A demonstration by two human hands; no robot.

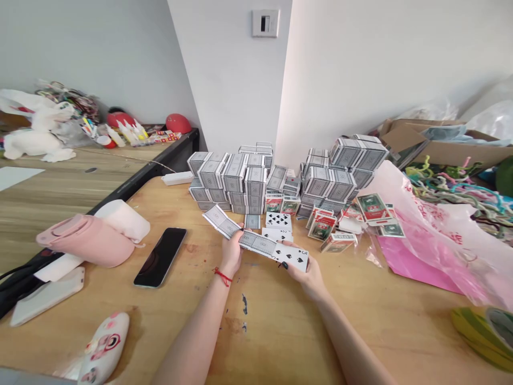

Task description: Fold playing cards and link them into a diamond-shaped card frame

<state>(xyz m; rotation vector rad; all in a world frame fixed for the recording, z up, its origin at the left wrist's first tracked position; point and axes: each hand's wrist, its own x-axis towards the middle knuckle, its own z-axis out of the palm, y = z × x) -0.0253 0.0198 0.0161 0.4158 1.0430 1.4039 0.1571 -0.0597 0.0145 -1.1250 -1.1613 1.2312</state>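
Both hands hold a long spread of playing cards (256, 241) above the wooden table (280, 331). My left hand (232, 254), with a red string at the wrist, grips the spread near its left part, where the cards show their grey patterned backs. My right hand (302, 270) pinches the right end, where a three of spades faces up. Just beyond the spread, two face-up spade cards (278, 220) and one face-down card (252, 221) lie on the table.
Stacks of wrapped card decks (240, 179) stand against the wall, with loose red-and-green card boxes (332, 227) in front. A pink plastic bag (433, 235) lies right, a black phone (160, 256) and a pink roll (86, 240) left. A cardboard box with yarn is far right.
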